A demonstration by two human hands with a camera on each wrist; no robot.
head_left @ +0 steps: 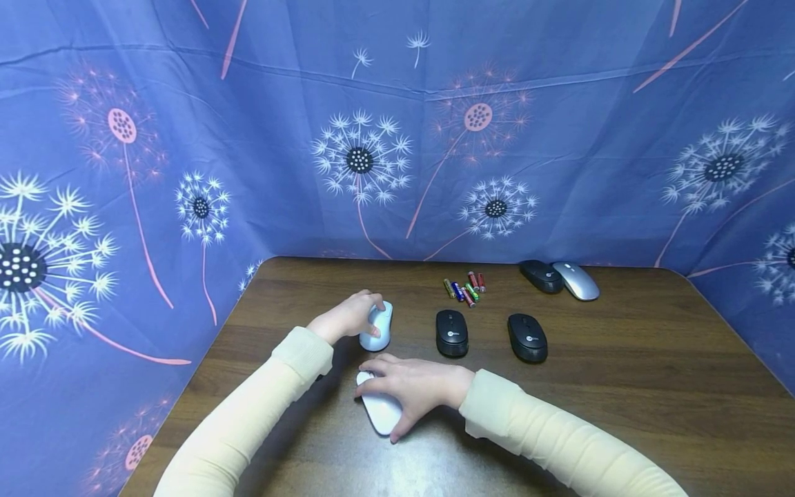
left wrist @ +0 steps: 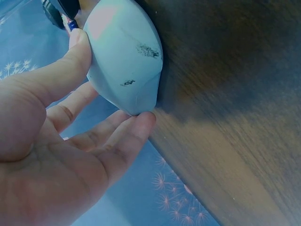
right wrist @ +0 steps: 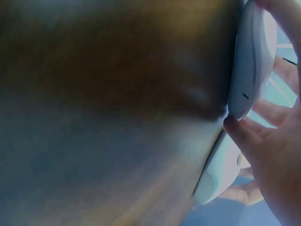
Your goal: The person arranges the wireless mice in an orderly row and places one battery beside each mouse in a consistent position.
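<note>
My left hand [head_left: 352,316] grips a pale blue computer mouse [head_left: 377,339] by its sides, thumb on one side and fingers on the other. In the left wrist view, dark scuff marks show on that mouse's shell [left wrist: 123,56]. Nearer to me, my right hand [head_left: 417,384] holds a white computer mouse [head_left: 381,413] with its fingers and thumb spread around it. Both mice are on the wooden table. In the right wrist view, the white mouse [right wrist: 251,61] stands in front of the pale blue one [right wrist: 218,172].
Two black mice, one central [head_left: 451,333] and one further right [head_left: 528,338], lie on the table [head_left: 633,386]. Several small batteries [head_left: 466,291] form a loose group behind them. At the back right, another black mouse [head_left: 541,276] touches a silver mouse [head_left: 577,281]. A blue dandelion-patterned cloth [head_left: 397,228] hangs behind.
</note>
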